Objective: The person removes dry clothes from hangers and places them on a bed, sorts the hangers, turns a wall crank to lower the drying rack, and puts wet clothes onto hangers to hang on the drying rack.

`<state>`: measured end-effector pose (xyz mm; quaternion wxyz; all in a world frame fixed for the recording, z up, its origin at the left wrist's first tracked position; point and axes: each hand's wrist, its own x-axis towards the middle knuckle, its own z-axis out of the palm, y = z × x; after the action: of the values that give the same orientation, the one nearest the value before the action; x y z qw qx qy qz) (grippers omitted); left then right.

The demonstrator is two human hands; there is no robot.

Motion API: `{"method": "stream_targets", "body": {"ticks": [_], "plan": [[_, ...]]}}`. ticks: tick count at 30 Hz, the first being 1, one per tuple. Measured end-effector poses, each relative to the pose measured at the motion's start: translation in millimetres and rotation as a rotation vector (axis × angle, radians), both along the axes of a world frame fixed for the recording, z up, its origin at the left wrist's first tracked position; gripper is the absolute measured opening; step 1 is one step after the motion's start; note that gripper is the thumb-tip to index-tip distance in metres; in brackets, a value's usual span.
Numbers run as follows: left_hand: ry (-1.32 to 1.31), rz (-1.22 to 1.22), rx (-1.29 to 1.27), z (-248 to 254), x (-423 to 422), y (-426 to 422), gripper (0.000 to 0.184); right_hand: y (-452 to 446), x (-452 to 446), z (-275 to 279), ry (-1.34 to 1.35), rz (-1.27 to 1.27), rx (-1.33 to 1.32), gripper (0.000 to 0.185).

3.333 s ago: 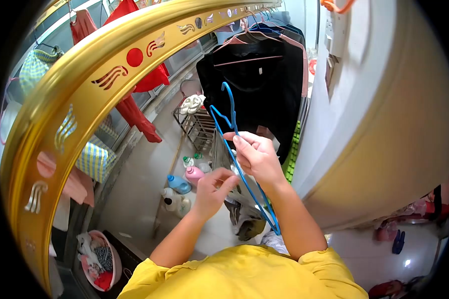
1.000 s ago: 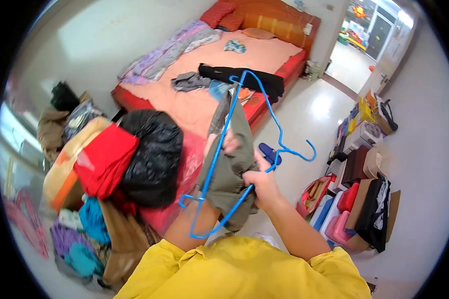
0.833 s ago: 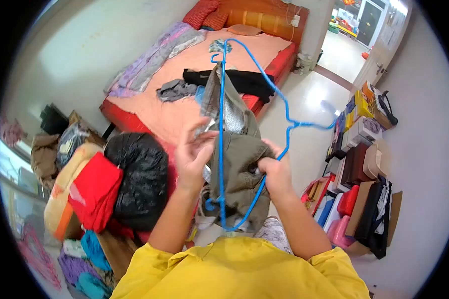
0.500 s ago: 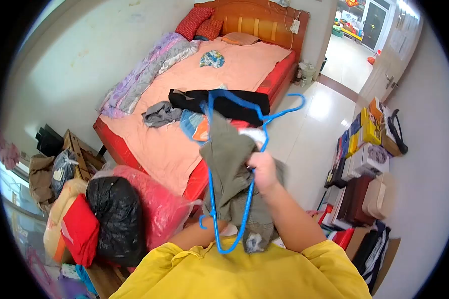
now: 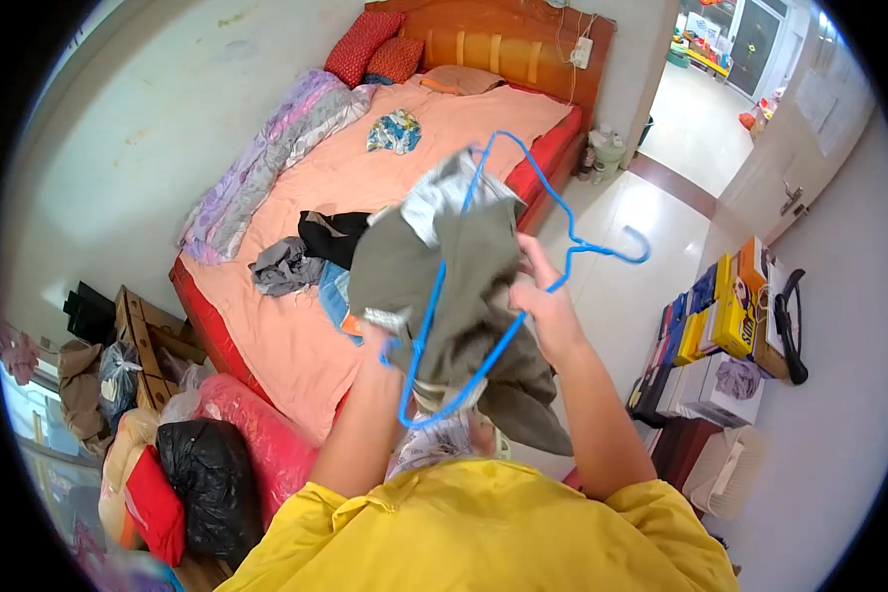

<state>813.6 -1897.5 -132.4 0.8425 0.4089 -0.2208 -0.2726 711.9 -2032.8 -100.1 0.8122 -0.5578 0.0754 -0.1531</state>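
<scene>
A grey-green garment [image 5: 464,286] hangs bunched between my two hands, its pale patterned lining showing at the top. My right hand [image 5: 545,296] is closed on the garment's right edge and on a blue hanger [image 5: 570,212], whose hook points to the right. The hanger's frame lies over the front of the cloth. At the garment's lower left, my left hand [image 5: 377,340] is mostly hidden behind the cloth and the hanger's end; its fingers do not show.
Beyond my hands is a bed [image 5: 296,326] with a grey cloth [image 5: 284,266], black clothing [image 5: 333,237] and a quilt [image 5: 257,168]. A black bag [image 5: 207,483] stands at lower left. Boxes [image 5: 735,316] line the right wall near a door [image 5: 809,148].
The view has gone from a hanging rail with clothes to a bedroom. The grey-green garment is now in my hands with the hanger. Lately the garment has turned and spread, and my left hand has risen.
</scene>
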Motion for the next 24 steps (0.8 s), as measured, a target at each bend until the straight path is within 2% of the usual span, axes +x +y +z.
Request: {"method": "stream_targets", "body": {"ticks": [1, 3, 7, 9, 11, 14, 15, 17, 21, 24], "plan": [[0.017, 0.008, 0.004, -5.8, 7.1, -9.3, 0.085, -6.1, 12.6, -2.0, 0.013, -0.031, -0.043, 0.051], [0.020, 0.014, 0.007, -18.2, 23.6, -25.5, 0.083, 13.3, 45.5, -7.4, 0.079, -0.016, 0.333, 0.048], [-0.062, -0.039, -0.020, -8.6, 108.3, -46.7, 0.080, -34.8, 128.8, -20.0, -0.055, 0.124, 0.425, 0.042], [-0.105, -0.069, -0.020, -5.5, 159.9, -55.5, 0.078, -52.1, 163.5, -17.2, 0.042, 0.092, 0.472, 0.031], [-0.096, -0.040, 0.006, -19.1, 194.2, -73.9, 0.077, -58.9, 217.2, -19.2, -0.056, 0.000, 0.460, 0.026], [-0.069, 0.045, 0.029, -41.2, 231.4, -102.9, 0.074, -85.5, 286.2, -60.1, -0.172, -0.007, 0.160, 0.026], [-0.064, 0.072, 0.033, -45.8, 243.2, -112.1, 0.073, -92.5, 298.7, -52.3, -0.190, -0.019, 0.059, 0.025], [-0.062, 0.134, 0.047, -50.3, 266.6, -126.3, 0.072, -100.4, 316.6, -36.4, -0.085, 0.016, 0.569, 0.025], [-0.115, 0.197, 0.070, -36.7, 306.7, -139.5, 0.069, -126.6, 357.0, -55.0, -0.054, 0.017, 0.475, 0.028], [-0.267, 0.170, 0.072, -0.1, 311.7, -111.1, 0.066, -138.1, 367.2, -14.2, -0.108, 0.050, 0.605, 0.027]]}}
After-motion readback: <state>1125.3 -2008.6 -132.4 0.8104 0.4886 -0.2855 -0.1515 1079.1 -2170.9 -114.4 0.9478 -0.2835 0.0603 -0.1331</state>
